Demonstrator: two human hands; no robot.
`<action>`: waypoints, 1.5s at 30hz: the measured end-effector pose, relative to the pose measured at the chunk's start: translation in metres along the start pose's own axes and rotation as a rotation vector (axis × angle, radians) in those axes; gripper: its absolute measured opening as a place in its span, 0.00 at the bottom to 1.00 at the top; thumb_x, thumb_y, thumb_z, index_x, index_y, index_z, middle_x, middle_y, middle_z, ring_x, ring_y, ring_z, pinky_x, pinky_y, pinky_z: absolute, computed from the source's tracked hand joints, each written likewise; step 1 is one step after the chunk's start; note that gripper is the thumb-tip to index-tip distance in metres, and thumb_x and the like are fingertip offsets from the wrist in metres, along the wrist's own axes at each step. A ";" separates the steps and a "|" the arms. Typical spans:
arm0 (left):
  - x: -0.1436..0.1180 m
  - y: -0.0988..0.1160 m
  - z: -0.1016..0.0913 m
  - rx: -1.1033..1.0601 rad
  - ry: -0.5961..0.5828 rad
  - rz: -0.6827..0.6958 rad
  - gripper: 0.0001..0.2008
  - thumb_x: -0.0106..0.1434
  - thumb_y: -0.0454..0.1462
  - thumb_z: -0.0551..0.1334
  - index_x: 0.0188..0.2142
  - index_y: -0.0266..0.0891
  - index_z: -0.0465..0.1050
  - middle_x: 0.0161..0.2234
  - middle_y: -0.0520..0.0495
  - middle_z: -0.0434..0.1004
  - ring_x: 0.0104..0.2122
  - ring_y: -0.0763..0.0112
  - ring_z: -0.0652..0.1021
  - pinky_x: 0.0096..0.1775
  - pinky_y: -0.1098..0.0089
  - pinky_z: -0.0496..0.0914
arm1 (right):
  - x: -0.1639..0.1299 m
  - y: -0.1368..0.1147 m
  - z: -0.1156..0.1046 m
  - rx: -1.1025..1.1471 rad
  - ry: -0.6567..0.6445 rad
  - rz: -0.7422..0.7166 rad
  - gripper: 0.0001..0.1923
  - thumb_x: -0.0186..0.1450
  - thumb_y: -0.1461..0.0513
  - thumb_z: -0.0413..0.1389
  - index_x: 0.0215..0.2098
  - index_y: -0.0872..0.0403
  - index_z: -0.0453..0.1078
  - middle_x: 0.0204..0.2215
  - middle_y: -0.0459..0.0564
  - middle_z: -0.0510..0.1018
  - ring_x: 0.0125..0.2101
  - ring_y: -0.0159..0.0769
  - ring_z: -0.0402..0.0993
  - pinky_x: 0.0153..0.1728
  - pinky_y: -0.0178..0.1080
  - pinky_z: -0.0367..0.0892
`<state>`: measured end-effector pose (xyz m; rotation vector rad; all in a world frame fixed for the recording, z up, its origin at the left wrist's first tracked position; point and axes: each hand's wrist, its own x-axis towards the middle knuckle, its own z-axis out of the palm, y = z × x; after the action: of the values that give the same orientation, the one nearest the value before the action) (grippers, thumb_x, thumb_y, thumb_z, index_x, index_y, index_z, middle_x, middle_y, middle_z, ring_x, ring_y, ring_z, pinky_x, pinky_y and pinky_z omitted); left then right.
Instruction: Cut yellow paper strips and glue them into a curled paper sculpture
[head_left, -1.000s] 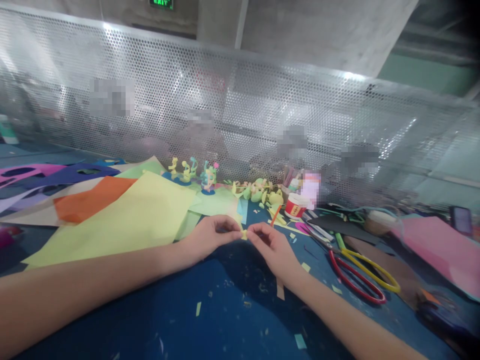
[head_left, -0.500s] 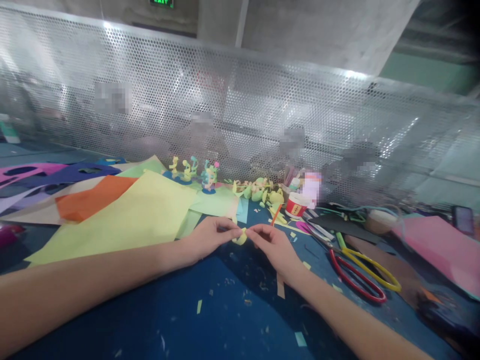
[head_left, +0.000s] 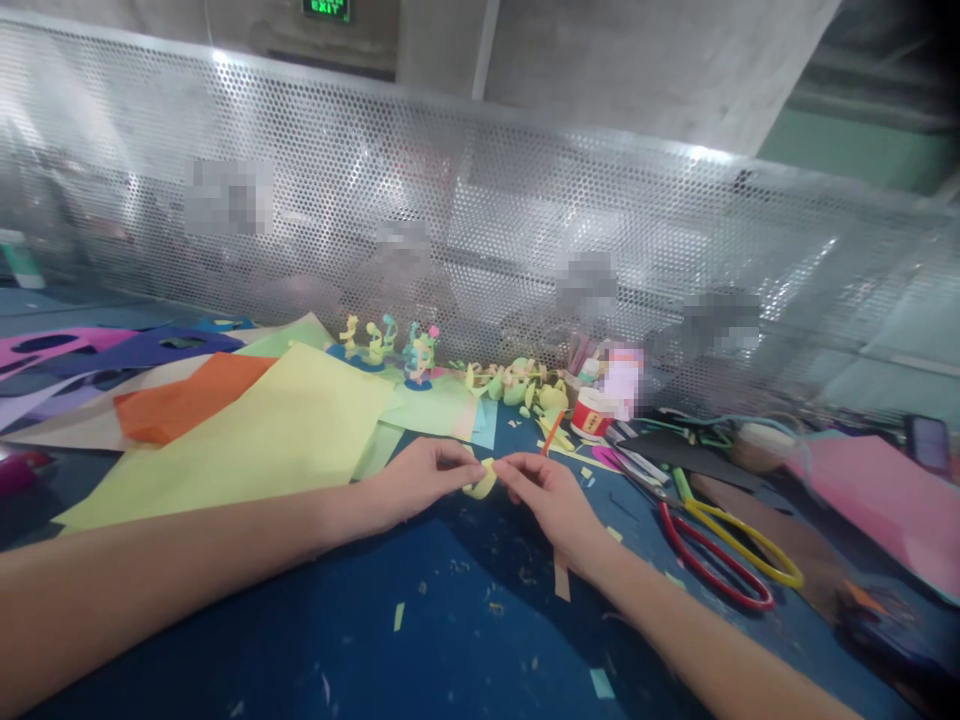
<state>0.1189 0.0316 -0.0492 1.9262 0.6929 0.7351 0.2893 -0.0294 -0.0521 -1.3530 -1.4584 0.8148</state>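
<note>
Matt paper strip [head_left: 486,484], shiny metal screen [head_left: 315,140]

I register one small pale-yellow strip [head_left: 484,486], bent into a curl, pinched between the left hand [head_left: 421,480] and the right hand [head_left: 553,495] above the blue surface [head_left: 315,620], short of its far edge. I cannot confirm whether the curl closes.

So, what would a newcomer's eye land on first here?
Probably the left hand and right hand, close together mid-picture, with a small yellow curl between them. Next come the scissors on the right, one handle red, one yellow, and the large pale-yellow sheet on the left. A perforated metal screen spans the back.
</note>
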 end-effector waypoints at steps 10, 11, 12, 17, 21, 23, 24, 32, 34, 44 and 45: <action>0.000 0.001 0.000 -0.072 -0.011 0.034 0.09 0.54 0.41 0.59 0.26 0.37 0.71 0.27 0.52 0.70 0.29 0.74 0.70 0.35 0.75 0.63 | 0.000 -0.001 0.003 0.042 -0.002 0.029 0.15 0.55 0.51 0.55 0.26 0.55 0.69 0.16 0.40 0.61 0.20 0.27 0.54 0.22 0.31 0.51; 0.000 0.000 0.000 -0.081 -0.010 0.031 0.09 0.54 0.41 0.59 0.26 0.37 0.71 0.27 0.52 0.70 0.29 0.74 0.70 0.35 0.75 0.63 | 0.000 0.000 0.002 0.043 -0.009 0.030 0.15 0.56 0.51 0.55 0.26 0.55 0.68 0.16 0.40 0.61 0.20 0.27 0.54 0.22 0.31 0.51; 0.000 0.000 0.000 -0.089 -0.011 0.026 0.09 0.54 0.41 0.59 0.26 0.37 0.71 0.27 0.52 0.70 0.29 0.73 0.69 0.35 0.75 0.63 | 0.000 0.000 0.002 0.044 -0.016 0.031 0.15 0.56 0.51 0.55 0.26 0.55 0.68 0.16 0.40 0.61 0.19 0.27 0.54 0.22 0.31 0.50; -0.001 0.002 -0.001 -0.091 -0.019 0.000 0.11 0.55 0.43 0.58 0.26 0.37 0.71 0.25 0.53 0.69 0.28 0.73 0.68 0.33 0.75 0.62 | 0.000 0.002 0.001 0.067 -0.039 0.020 0.14 0.56 0.52 0.55 0.26 0.55 0.68 0.16 0.39 0.60 0.19 0.26 0.53 0.21 0.31 0.49; 0.000 0.004 -0.001 -0.077 -0.021 -0.033 0.14 0.55 0.45 0.57 0.25 0.37 0.71 0.24 0.53 0.69 0.27 0.73 0.68 0.32 0.74 0.61 | -0.001 0.001 0.001 0.062 -0.050 0.031 0.14 0.56 0.52 0.54 0.26 0.55 0.68 0.16 0.39 0.60 0.19 0.26 0.52 0.20 0.31 0.48; 0.000 0.003 -0.001 -0.077 -0.015 -0.041 0.14 0.54 0.45 0.58 0.25 0.36 0.71 0.24 0.53 0.70 0.27 0.73 0.69 0.31 0.74 0.61 | -0.001 0.000 0.001 0.057 -0.049 0.029 0.14 0.57 0.53 0.54 0.26 0.56 0.68 0.15 0.39 0.60 0.19 0.26 0.52 0.21 0.31 0.49; 0.000 0.002 -0.001 -0.080 -0.007 -0.047 0.14 0.54 0.45 0.58 0.24 0.36 0.71 0.24 0.53 0.69 0.27 0.73 0.68 0.31 0.74 0.61 | -0.001 0.000 0.001 0.059 -0.047 0.021 0.13 0.57 0.53 0.54 0.27 0.56 0.68 0.16 0.40 0.60 0.19 0.26 0.53 0.21 0.31 0.50; 0.000 0.001 -0.001 -0.177 0.077 -0.098 0.13 0.53 0.45 0.59 0.25 0.37 0.72 0.24 0.53 0.70 0.27 0.73 0.69 0.32 0.73 0.62 | -0.005 -0.004 0.004 0.093 -0.065 -0.183 0.10 0.55 0.60 0.56 0.35 0.51 0.61 0.31 0.43 0.66 0.27 0.28 0.61 0.26 0.31 0.59; 0.000 0.001 -0.001 -0.207 0.059 -0.096 0.14 0.53 0.46 0.59 0.26 0.36 0.72 0.25 0.52 0.72 0.28 0.72 0.70 0.33 0.73 0.63 | -0.005 -0.004 0.004 0.047 -0.075 -0.185 0.09 0.55 0.61 0.56 0.34 0.52 0.62 0.30 0.43 0.65 0.28 0.29 0.61 0.27 0.31 0.59; 0.000 0.000 0.000 -0.237 0.018 -0.078 0.13 0.53 0.45 0.60 0.28 0.37 0.73 0.27 0.51 0.73 0.28 0.72 0.71 0.32 0.73 0.64 | -0.005 -0.005 0.003 0.017 -0.035 -0.107 0.09 0.54 0.57 0.57 0.30 0.54 0.66 0.22 0.42 0.65 0.21 0.27 0.59 0.21 0.31 0.56; 0.000 0.001 0.000 -0.230 0.014 -0.071 0.13 0.53 0.45 0.60 0.28 0.37 0.74 0.28 0.51 0.73 0.29 0.72 0.71 0.32 0.73 0.64 | -0.004 -0.005 0.003 0.026 -0.033 -0.102 0.10 0.54 0.56 0.58 0.30 0.54 0.66 0.21 0.42 0.65 0.20 0.26 0.58 0.21 0.31 0.56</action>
<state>0.1186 0.0311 -0.0485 1.6812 0.6525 0.7509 0.2848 -0.0342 -0.0495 -1.2403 -1.5246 0.7907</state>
